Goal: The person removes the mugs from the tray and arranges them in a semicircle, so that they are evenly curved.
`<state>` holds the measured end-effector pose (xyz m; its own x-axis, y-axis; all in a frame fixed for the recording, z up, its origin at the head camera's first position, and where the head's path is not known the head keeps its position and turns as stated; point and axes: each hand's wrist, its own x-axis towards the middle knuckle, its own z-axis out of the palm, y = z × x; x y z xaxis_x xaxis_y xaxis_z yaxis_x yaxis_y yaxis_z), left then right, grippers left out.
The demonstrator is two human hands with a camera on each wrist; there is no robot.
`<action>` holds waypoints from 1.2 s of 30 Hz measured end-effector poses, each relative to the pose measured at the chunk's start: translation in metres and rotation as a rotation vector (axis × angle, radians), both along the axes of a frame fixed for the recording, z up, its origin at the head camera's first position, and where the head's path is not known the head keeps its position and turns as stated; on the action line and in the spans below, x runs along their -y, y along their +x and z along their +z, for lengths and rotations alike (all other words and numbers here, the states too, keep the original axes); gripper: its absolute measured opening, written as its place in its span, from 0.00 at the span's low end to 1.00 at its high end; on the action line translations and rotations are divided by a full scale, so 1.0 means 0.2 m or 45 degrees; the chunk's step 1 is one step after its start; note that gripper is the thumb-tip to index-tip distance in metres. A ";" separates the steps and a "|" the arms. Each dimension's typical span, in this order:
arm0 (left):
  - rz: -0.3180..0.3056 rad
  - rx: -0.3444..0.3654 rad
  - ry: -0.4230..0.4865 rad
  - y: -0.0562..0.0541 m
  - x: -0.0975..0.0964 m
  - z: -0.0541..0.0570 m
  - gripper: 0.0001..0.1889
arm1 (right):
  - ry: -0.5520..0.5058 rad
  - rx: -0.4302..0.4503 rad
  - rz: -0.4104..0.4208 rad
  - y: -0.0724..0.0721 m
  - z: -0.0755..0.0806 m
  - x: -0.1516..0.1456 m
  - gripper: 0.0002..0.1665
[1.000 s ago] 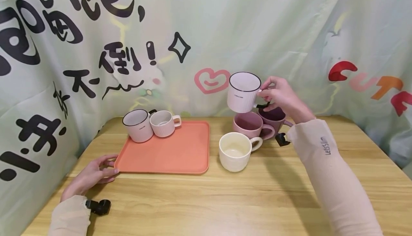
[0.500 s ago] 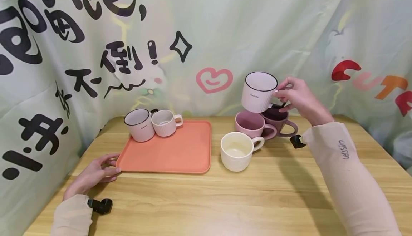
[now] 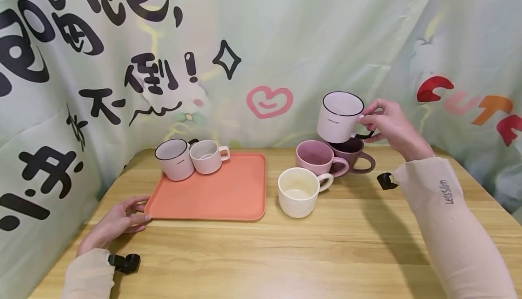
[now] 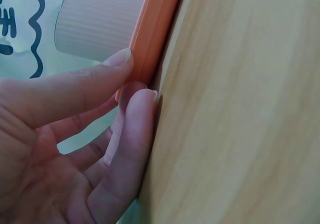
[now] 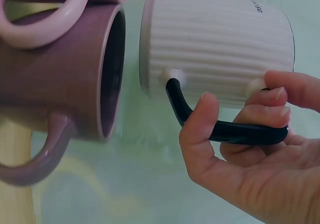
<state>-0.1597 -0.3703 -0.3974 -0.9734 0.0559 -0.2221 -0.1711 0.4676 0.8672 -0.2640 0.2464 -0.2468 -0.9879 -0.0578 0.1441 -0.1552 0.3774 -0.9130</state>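
Note:
My right hand (image 3: 392, 124) grips the black handle of a white ribbed mug (image 3: 339, 120) with a dark rim. The mug hangs upright in the air above a dark purple mug (image 3: 354, 156), whose opening it partly covers. In the right wrist view, the white mug (image 5: 215, 44) is apart from the purple mug (image 5: 65, 74). At the near left corner of the orange tray (image 3: 228, 199), my left hand (image 3: 118, 219) pinches the rim, thumb on top and fingers below, as the left wrist view shows. On the tray stand a dark-rimmed white mug (image 3: 177, 165) and a smaller white cup (image 3: 205, 157).
A pink mug (image 3: 315, 157) touches the dark purple one at the back of the wooden table (image 3: 244, 258). In front of it stands a cream cup (image 3: 297, 199), right of the tray. Behind everything hangs a printed curtain (image 3: 326, 27).
My right hand has carried the white mug to the right, from above the pink mug to above the dark purple one. My left hand has stayed at the tray corner.

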 end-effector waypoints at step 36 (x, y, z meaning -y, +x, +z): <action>0.009 0.023 -0.008 0.00 0.01 -0.01 0.36 | -0.060 -0.023 -0.305 0.05 -0.08 -0.26 0.07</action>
